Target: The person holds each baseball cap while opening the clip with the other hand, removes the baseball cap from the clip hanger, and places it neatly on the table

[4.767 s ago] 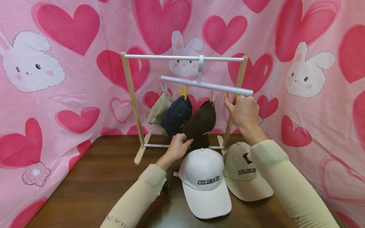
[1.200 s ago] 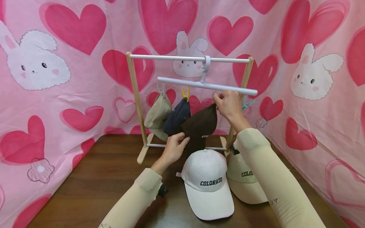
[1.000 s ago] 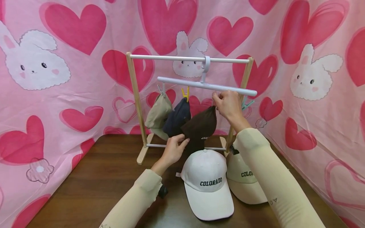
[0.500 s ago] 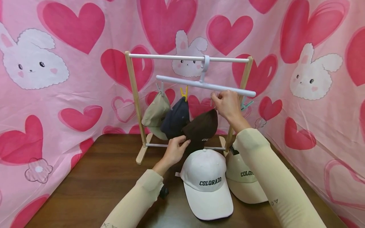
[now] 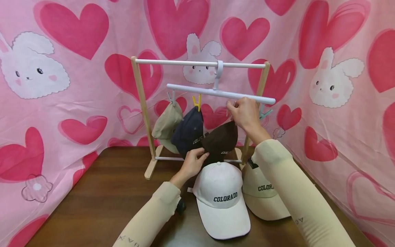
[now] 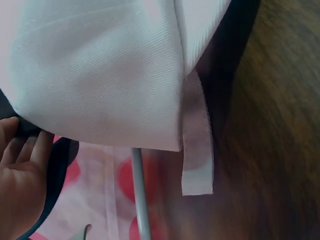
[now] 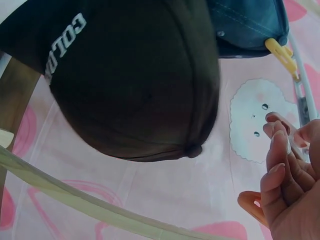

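Holding the brown cap (image 5: 223, 139) with the left hand (image 5: 192, 164), on the far side of the white cap (image 5: 220, 183). Pinching a pale clip (image 5: 228, 113) beneath the hanger (image 5: 243, 96) with the right hand (image 5: 247, 114).

Five caps are counted: one white cap (image 5: 223, 197), one navy cap (image 5: 189, 128), one brown cap (image 5: 222, 139) and two beige caps (image 5: 167, 121). Four clips are plainly seen: one grey clip (image 5: 173, 98), one yellow clip (image 5: 198, 103), one green clip (image 5: 265, 114) and one orange clip (image 7: 249, 204); a fifth, the pale clip (image 5: 228, 112), is partly hidden. One hanger (image 5: 237, 95), one rack (image 5: 176, 62) and one table (image 5: 92, 199) are shown. On the rack, two wooden uprights (image 5: 143, 108) and two bars (image 5: 169, 158) are counted. One left hand (image 5: 191, 164) and one right hand (image 5: 248, 114) are seen.
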Action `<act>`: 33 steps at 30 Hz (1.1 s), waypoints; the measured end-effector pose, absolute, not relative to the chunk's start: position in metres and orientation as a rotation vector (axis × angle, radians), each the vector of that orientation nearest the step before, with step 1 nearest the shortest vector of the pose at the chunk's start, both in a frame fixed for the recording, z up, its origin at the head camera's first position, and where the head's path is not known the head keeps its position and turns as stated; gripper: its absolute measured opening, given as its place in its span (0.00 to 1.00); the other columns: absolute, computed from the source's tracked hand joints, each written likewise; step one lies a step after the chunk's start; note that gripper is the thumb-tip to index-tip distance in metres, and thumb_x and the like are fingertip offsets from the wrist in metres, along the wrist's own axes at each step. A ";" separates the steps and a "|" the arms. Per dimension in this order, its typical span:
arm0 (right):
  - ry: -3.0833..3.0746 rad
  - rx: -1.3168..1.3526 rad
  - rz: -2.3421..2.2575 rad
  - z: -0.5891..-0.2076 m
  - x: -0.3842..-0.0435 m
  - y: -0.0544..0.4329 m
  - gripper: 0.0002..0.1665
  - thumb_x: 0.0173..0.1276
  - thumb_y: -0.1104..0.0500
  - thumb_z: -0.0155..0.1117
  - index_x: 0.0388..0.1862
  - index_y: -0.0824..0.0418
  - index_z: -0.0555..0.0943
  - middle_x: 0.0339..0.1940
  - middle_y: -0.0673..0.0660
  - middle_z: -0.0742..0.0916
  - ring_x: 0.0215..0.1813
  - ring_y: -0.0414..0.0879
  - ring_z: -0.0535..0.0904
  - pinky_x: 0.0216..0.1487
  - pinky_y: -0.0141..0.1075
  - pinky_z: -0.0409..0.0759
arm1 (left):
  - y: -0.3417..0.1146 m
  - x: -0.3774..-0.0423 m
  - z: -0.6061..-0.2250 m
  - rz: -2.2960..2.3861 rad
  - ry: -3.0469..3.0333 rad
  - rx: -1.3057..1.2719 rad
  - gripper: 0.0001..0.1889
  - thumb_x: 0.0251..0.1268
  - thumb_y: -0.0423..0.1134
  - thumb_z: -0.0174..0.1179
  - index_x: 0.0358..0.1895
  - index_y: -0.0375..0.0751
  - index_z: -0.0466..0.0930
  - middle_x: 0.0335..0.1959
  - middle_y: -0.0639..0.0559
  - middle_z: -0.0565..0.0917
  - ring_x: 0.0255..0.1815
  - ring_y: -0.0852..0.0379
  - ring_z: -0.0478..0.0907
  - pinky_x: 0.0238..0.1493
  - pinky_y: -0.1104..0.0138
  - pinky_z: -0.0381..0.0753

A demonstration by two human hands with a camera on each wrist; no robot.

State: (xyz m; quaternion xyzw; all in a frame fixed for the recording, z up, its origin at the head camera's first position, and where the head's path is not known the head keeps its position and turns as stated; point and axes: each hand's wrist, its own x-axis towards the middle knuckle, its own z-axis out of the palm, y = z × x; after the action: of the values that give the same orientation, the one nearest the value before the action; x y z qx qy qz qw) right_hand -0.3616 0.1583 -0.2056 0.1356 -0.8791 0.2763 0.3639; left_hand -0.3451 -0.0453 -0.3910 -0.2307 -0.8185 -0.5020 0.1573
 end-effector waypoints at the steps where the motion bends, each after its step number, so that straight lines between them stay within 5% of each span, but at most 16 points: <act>1: -2.267 0.347 0.708 -0.205 -0.361 0.158 0.32 0.74 0.46 0.61 0.13 0.63 0.83 0.11 0.54 0.81 0.17 0.49 0.76 0.19 0.41 0.67 | -0.045 -0.346 -0.391 -1.441 -2.349 -0.656 0.20 0.75 0.36 0.61 0.23 0.43 0.64 0.19 0.56 0.60 0.22 0.61 0.60 0.27 0.69 0.62; 20: -2.274 0.334 0.692 -0.203 -0.357 0.159 0.31 0.74 0.45 0.60 0.13 0.59 0.85 0.12 0.52 0.84 0.17 0.46 0.81 0.26 0.41 0.72 | -0.035 -0.361 -0.399 -1.461 -2.494 -0.631 0.20 0.75 0.38 0.61 0.22 0.44 0.66 0.14 0.59 0.61 0.17 0.62 0.60 0.22 0.69 0.59; 33: -2.270 0.343 0.686 -0.204 -0.357 0.157 0.30 0.74 0.46 0.60 0.13 0.59 0.85 0.11 0.51 0.83 0.14 0.43 0.80 0.19 0.38 0.71 | -0.041 -0.376 -0.410 -1.239 -2.676 -0.623 0.22 0.76 0.40 0.59 0.19 0.45 0.65 0.12 0.59 0.62 0.15 0.61 0.59 0.20 0.70 0.59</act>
State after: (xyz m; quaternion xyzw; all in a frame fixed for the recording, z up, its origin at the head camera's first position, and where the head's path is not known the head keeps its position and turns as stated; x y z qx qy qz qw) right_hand -0.3571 0.1570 -0.2042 0.1332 -0.8824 0.2666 0.3640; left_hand -0.3758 -0.0407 -0.4103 -0.2064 -0.8860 -0.4103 0.0639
